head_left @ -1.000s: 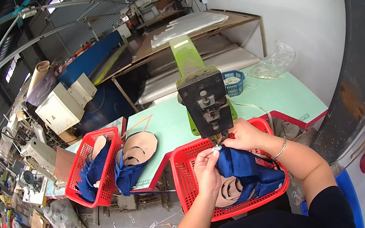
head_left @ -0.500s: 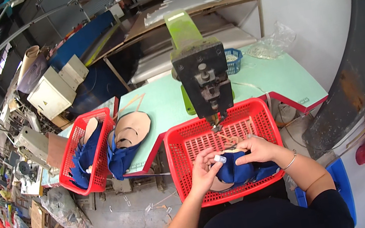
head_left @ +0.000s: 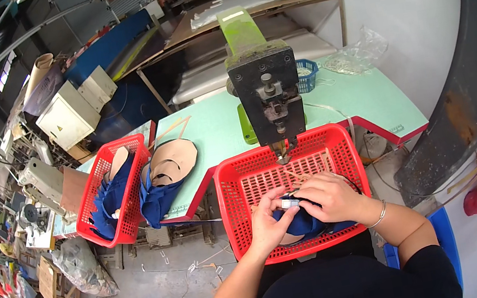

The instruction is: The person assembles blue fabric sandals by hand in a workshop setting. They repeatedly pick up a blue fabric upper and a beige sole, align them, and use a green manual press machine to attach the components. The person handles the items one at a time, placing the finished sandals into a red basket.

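Observation:
Over a red plastic basket (head_left: pixel 233 213), my left hand (head_left: pixel 267 226) has its thumb and fingers closed on a small white piece (head_left: pixel 290 203), too small to name for certain. My right hand (head_left: pixel 329 195) meets it from the other side, its thumb and bent fingertips pinching the same piece. Beneath both hands lie navy blue fabric pieces (head_left: pixel 303 224) with beige backing, partly covered by the fingers. Just beyond my hands, the green-and-black sewing machine head (head_left: pixel 265 84) hangs over the basket, its needle area above thin beige strips (head_left: pixel 297 174).
On the left, a second red basket (head_left: pixel 141 181) holds blue pieces; beside it beige-and-blue pieces (head_left: pixel 172 160) lie on the pale green table (head_left: pixel 209 125). A small blue basket (head_left: pixel 307 74) and a clear plastic bag (head_left: pixel 361 52) sit behind the machine. A dark curved post (head_left: pixel 452 107) stands at right.
My right hand has shifted left and closed in on the white piece, covering more of the blue fabric. The white piece has turned more level between my fingers.

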Available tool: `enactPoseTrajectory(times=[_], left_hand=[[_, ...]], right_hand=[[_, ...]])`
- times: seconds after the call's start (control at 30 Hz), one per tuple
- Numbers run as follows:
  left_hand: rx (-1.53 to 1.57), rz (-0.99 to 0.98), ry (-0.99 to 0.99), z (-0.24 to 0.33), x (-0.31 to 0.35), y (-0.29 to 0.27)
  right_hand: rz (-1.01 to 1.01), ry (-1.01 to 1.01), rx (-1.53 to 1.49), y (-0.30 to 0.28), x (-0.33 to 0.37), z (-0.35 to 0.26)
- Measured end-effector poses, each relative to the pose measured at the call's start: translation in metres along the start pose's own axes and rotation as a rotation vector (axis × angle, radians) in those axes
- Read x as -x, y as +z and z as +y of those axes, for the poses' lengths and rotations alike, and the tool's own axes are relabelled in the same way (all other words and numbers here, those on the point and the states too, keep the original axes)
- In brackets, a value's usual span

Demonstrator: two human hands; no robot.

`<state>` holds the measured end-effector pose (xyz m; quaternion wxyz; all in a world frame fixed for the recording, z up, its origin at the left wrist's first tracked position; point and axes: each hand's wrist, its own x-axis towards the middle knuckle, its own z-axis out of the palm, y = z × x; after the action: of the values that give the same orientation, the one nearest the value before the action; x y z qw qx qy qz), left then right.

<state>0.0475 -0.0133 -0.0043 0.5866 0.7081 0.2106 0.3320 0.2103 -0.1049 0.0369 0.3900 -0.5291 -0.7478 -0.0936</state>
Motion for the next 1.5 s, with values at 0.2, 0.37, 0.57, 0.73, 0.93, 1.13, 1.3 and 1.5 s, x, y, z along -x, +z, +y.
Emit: enactPoseTrajectory(times=[0.2, 0.37, 0.57, 0.73, 0.93, 1.13, 1.3, 1.5], left_hand=[[-0.001, -0.020, 0.032, 0.008, 0.000, 0.008], [-0.043, -0.041, 0.038, 0.010, 0.000, 0.010], [-0.137, -0.120, 0.004, 0.014, -0.011, 0.004], [0.169, -0.194, -0.142, 0.004, -0.036, -0.004], [0.063, -0.226, -0.147, -0.020, -0.044, -0.004], [-0.044, -0.134, 0.074, -0.015, -0.045, 0.003], [0.224, 0.020, 0.047, -0.005, -0.049, 0.011], [0.675, 0.106, -0.082, 0.004, -0.057, 0.023]], right_hand=[[0.008, -0.087, 0.101, 0.000, 0.000, 0.001], [-0.029, -0.043, 0.080, 0.000, 0.000, 0.005], [0.008, -0.085, 0.088, 0.001, -0.004, 0.016], [0.038, 0.091, -0.108, 0.008, -0.008, 0.023], [0.034, 0.051, -0.172, 0.012, -0.004, 0.032], [0.056, 0.038, -0.171, 0.001, -0.013, 0.035], [0.118, 0.084, -0.228, -0.008, -0.033, 0.037], [0.152, 0.105, -0.211, -0.010, -0.046, 0.044]])
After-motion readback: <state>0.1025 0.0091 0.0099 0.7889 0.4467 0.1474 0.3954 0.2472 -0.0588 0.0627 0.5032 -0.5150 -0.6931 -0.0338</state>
